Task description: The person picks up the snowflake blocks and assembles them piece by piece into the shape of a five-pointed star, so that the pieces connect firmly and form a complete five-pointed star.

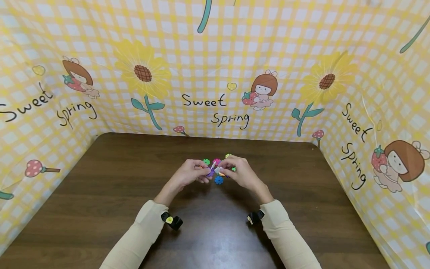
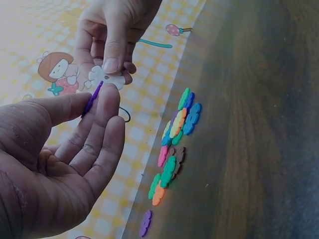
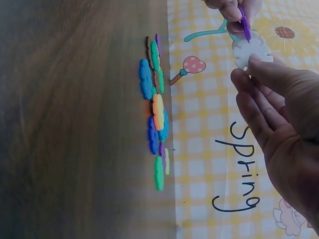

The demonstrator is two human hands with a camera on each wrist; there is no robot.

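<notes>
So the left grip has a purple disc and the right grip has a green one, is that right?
Not quite: the right grip has a white disc, not a green one, as the right wrist view shows. The left grip has a purple disc.

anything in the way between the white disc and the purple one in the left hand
Nothing visible. The white disc, in the right hand, and the purple disc, in the left hand, seem to meet at their edges; whether they interlock is unclear. The loose discs lie below on the table.
</notes>
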